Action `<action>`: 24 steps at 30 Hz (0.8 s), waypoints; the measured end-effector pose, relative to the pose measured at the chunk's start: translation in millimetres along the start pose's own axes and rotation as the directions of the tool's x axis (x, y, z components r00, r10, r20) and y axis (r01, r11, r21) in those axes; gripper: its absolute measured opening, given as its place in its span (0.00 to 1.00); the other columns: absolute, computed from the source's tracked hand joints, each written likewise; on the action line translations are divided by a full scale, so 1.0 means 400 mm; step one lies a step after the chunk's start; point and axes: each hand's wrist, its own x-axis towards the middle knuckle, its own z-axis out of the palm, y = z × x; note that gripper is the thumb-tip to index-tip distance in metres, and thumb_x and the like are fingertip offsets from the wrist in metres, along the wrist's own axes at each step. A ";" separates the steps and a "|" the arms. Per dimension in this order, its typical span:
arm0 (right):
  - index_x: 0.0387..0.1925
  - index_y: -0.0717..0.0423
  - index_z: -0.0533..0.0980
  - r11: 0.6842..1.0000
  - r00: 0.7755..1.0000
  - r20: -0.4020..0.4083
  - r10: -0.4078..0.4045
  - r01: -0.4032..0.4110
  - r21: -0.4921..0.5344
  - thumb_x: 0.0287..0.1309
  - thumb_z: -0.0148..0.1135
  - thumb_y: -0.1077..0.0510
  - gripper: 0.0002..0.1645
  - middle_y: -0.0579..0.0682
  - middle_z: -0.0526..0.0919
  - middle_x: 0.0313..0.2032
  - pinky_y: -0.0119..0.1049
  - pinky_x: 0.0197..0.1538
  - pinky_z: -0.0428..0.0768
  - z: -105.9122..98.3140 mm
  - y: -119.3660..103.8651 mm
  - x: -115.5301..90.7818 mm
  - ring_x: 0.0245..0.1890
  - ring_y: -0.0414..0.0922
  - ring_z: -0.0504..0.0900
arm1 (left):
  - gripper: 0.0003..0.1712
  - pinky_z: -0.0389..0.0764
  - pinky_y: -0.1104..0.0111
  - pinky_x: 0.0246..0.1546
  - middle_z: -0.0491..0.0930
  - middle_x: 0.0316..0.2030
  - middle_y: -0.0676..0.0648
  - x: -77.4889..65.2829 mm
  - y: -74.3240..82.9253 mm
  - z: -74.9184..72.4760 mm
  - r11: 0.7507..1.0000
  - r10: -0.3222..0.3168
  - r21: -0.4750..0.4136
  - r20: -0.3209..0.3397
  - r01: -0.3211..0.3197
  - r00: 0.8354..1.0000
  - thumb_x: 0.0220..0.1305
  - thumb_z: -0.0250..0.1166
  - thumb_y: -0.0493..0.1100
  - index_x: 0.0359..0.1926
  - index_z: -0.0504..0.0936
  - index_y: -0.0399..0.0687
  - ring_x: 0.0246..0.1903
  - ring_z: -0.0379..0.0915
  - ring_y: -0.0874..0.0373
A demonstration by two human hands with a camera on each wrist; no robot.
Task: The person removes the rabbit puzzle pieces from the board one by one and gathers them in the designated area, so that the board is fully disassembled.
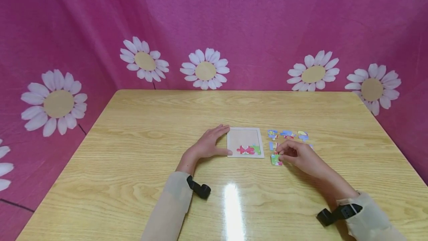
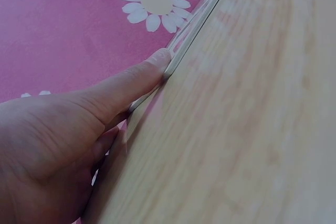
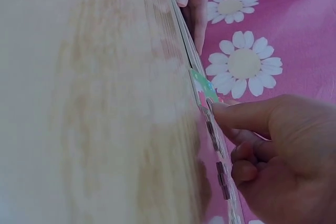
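A square puzzle tray (image 1: 245,130) with a pale rim lies on the table. Joined red and green pieces (image 1: 249,150) fill part of its lower right. Along the tray's left side my left hand (image 1: 208,143) rests with thumb and fingers spread, the thumb on the lower left corner and the fingertips at the upper left. Right of the tray, my right hand (image 1: 301,157) pinches a green and pink puzzle piece (image 1: 275,160) between thumb and finger. The right wrist view shows this puzzle piece (image 3: 203,85) tilted up from the table.
Loose blue puzzle pieces lie behind my right hand, among them one with a yellow flower (image 1: 272,133), a blue and red one (image 1: 287,134) and a blue and yellow one (image 1: 302,135). The hand partly covers others. A pink flowered cloth (image 1: 234,29) hangs behind the table (image 1: 150,122).
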 end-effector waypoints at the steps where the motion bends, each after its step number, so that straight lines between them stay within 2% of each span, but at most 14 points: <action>1: 0.36 0.58 0.81 1.000 1.000 0.005 0.004 -0.004 0.000 0.56 0.67 0.67 0.06 0.50 0.82 0.33 0.23 0.33 0.72 -0.001 -0.001 0.000 0.31 0.27 0.72 | 0.50 0.44 0.54 0.79 0.53 0.77 0.51 0.001 -0.001 0.000 1.000 0.002 0.003 0.000 -0.002 1.000 0.58 0.71 0.55 0.75 0.57 0.52 0.78 0.40 0.54; 8: 0.37 0.62 0.81 0.999 0.999 0.035 -0.001 -0.001 0.043 0.56 0.67 0.67 0.06 0.53 0.82 0.34 0.23 0.31 0.72 -0.002 -0.005 -0.001 0.31 0.27 0.73 | 0.50 0.43 0.55 0.79 0.53 0.77 0.51 0.003 -0.001 -0.002 1.000 0.013 0.011 0.001 -0.013 1.000 0.58 0.71 0.55 0.76 0.57 0.51 0.78 0.39 0.54; 13: 0.38 0.61 0.81 1.000 0.998 0.056 0.012 -0.013 0.022 0.57 0.66 0.67 0.06 0.52 0.83 0.34 0.23 0.30 0.72 -0.005 -0.003 0.001 0.30 0.27 0.72 | 0.50 0.43 0.55 0.79 0.53 0.77 0.51 0.003 -0.001 -0.004 1.000 0.022 0.014 0.003 -0.022 1.000 0.58 0.71 0.55 0.76 0.57 0.51 0.78 0.40 0.54; 24: 0.37 0.59 0.81 0.999 0.999 0.020 -0.045 0.044 0.010 0.54 0.68 0.67 0.08 0.51 0.80 0.32 0.25 0.27 0.70 0.000 0.003 0.006 0.27 0.29 0.69 | 0.50 0.44 0.54 0.79 0.53 0.77 0.51 0.002 -0.004 -0.002 1.000 0.019 0.016 0.004 -0.019 1.000 0.58 0.71 0.55 0.75 0.57 0.51 0.78 0.40 0.54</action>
